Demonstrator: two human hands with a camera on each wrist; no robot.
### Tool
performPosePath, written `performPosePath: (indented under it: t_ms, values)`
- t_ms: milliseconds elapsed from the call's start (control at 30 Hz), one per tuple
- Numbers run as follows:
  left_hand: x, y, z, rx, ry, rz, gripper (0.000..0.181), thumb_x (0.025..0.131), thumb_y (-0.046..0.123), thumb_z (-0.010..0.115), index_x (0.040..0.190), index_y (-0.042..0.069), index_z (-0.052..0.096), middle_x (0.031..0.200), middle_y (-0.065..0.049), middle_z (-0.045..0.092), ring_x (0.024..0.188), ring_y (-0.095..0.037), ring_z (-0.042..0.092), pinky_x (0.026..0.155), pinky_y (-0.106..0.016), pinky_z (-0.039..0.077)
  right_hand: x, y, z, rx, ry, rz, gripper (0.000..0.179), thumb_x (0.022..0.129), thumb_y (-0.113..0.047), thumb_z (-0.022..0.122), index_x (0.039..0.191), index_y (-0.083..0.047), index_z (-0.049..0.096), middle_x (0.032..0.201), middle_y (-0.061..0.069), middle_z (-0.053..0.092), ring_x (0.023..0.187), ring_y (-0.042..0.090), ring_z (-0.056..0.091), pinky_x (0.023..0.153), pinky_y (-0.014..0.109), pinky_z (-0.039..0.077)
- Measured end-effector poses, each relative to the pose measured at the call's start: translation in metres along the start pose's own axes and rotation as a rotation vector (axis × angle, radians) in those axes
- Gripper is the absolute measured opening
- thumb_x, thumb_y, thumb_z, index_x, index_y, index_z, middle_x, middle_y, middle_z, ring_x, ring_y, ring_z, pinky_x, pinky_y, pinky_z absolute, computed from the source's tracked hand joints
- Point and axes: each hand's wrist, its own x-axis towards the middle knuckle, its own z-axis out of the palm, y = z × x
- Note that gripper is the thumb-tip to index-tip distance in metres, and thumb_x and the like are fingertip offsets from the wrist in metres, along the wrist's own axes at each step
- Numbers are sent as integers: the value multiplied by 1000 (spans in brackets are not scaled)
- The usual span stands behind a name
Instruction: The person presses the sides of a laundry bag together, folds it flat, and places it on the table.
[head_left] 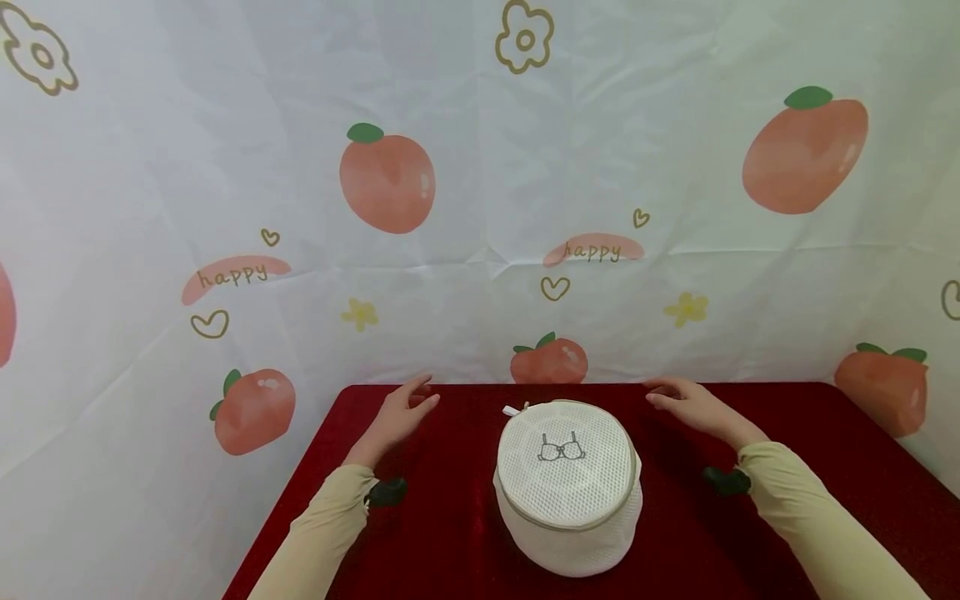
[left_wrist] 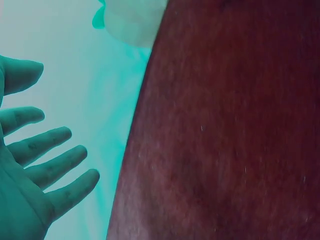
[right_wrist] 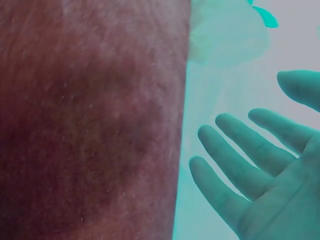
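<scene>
A round white mesh laundry bag [head_left: 566,492] stands on the red cloth, its flat lid printed with a small bra drawing. A zip runs round the lid's edge, and a small white tab [head_left: 512,411] sticks out at the back left. To the left of the bag my left hand [head_left: 397,417] hovers with nothing in it; its fingers are spread in the left wrist view. On the other side my right hand [head_left: 697,408] is held apart from the bag, also holding nothing, fingers extended in the right wrist view.
The red-covered table [head_left: 442,517] spreads under both arms. Behind it hangs a white curtain [head_left: 480,167] printed with peaches, flowers and the word "happy". A dark band [head_left: 386,492] sits at the left wrist and another dark piece [head_left: 726,481] at the right.
</scene>
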Motion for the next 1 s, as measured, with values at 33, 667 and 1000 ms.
performPosePath:
  t_ms: [33, 667, 1000]
  values:
    - [0, 2, 0, -18, -1, -8, 53, 98, 23, 57, 145, 5, 40, 133, -22, 51, 119, -37, 51, 95, -52, 43, -1, -1, -1, 40, -7, 6, 53, 102, -30, 48, 138, 7, 41, 130, 30, 49, 115, 43, 52, 90, 52, 47]
    - [-8, 33, 4, -630, -230, -198, 50, 101, 27, 51, 142, 0, 41, 134, -21, 51, 125, -43, 45, 100, -48, 42, -24, -20, -11, 504, -57, 89, 56, 104, -31, 42, 143, 9, 32, 126, 21, 56, 117, 36, 54, 93, 43, 48]
    - [-18, 46, 6, -788, -321, -246, 47, 103, 29, 44, 142, 2, 41, 139, -20, 46, 126, -37, 46, 101, -46, 40, -36, -35, -11, 586, -78, 78, 54, 104, -30, 42, 142, 7, 35, 123, 14, 59, 114, 30, 57, 91, 39, 50]
